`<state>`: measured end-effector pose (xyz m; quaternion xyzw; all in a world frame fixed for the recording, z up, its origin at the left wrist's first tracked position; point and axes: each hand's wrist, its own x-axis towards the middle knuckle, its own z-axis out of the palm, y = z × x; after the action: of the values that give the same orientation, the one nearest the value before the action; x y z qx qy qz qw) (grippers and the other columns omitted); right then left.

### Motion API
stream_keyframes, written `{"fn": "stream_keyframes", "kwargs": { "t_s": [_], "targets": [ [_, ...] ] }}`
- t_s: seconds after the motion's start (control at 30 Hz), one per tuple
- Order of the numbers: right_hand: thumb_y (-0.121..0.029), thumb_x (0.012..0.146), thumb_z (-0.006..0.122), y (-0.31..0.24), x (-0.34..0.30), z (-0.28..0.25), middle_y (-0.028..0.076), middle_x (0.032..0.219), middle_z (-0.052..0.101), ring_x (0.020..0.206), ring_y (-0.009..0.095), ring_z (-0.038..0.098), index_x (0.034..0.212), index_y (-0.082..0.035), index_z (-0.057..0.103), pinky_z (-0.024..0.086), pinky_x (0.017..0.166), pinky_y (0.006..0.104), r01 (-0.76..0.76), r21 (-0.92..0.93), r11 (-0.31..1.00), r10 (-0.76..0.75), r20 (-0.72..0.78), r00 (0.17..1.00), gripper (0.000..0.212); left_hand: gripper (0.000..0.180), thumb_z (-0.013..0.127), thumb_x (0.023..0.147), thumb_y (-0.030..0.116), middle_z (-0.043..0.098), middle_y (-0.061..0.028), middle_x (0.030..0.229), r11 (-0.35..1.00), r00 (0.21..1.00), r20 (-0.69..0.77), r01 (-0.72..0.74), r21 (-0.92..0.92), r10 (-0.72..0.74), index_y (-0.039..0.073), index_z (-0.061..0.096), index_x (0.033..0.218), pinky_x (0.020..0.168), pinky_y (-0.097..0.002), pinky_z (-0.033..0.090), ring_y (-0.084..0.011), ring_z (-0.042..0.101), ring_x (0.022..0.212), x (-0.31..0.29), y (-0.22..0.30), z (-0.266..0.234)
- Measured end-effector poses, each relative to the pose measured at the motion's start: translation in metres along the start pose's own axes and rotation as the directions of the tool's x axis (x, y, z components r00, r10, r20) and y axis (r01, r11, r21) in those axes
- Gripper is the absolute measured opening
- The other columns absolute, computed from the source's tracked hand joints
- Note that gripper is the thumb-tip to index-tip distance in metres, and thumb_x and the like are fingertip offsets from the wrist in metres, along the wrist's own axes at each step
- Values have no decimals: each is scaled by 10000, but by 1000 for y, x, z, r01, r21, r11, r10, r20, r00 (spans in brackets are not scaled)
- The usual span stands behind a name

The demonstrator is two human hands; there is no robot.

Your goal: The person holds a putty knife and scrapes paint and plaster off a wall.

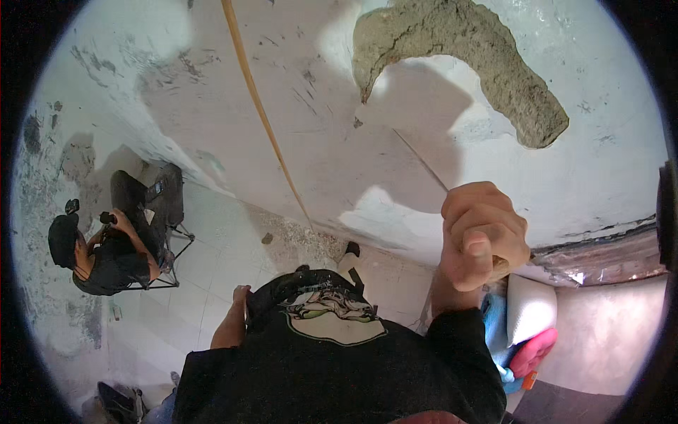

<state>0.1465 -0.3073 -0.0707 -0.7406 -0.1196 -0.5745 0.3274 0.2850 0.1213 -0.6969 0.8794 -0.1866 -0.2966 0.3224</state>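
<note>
My right hand [482,237] is raised in a fist in front of the white wall [339,141]. It is shut on a tool whose brown handle end [503,264] shows under the fingers. A thin straight edge [421,160] runs up and left from the fist toward the wall. Above it a curved patch of rough grey plaster [459,42] sits on the wall. My left hand [240,295] hangs low at my hip, against my black shirt [318,367]; its fingers are partly hidden.
A long wooden pole [261,106] leans against the wall. A person in black [113,247] sits on a folding chair at the left on the tiled floor [205,283]. A white sack [530,307], blue cloth and a pink item [533,350] lie at lower right. Rubble [300,237] lies at the wall's foot.
</note>
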Motion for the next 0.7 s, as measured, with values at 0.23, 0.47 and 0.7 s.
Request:
{"fn": "stream_keyframes", "kwargs": {
  "t_s": [0.23, 0.47, 0.7],
  "targets": [
    [-96, 735, 582, -4, -4, -10, 16, 437, 403, 372, 185, 415, 492, -62, 400, 359, 434, 307, 23, 36, 999, -24, 21, 999, 306, 137, 586, 717, 186, 650, -123, 875, 974, 975, 159, 126, 188, -157, 113, 647, 815, 760, -399, 491, -321, 603, 850, 8, 24, -15],
    [-58, 718, 560, -12, 2, -16, 11, 459, 405, 400, 179, 432, 518, -68, 413, 357, 425, 307, 122, 224, 967, -139, 61, 988, 248, 124, 574, 715, 162, 644, -139, 862, 854, 972, 209, -197, 481, 106, 88, 632, 797, 720, -412, 482, -329, 596, 849, 12, 47, -26],
    [-37, 695, 547, -15, 6, -24, 23, 451, 399, 402, 181, 438, 525, -54, 413, 375, 441, 298, 84, 227, 970, -118, 137, 984, 218, 139, 576, 715, 127, 629, -174, 857, 956, 967, 218, 67, 287, -134, 67, 614, 834, 725, -462, 490, -358, 597, 876, 13, 44, -27]
  ]
}}
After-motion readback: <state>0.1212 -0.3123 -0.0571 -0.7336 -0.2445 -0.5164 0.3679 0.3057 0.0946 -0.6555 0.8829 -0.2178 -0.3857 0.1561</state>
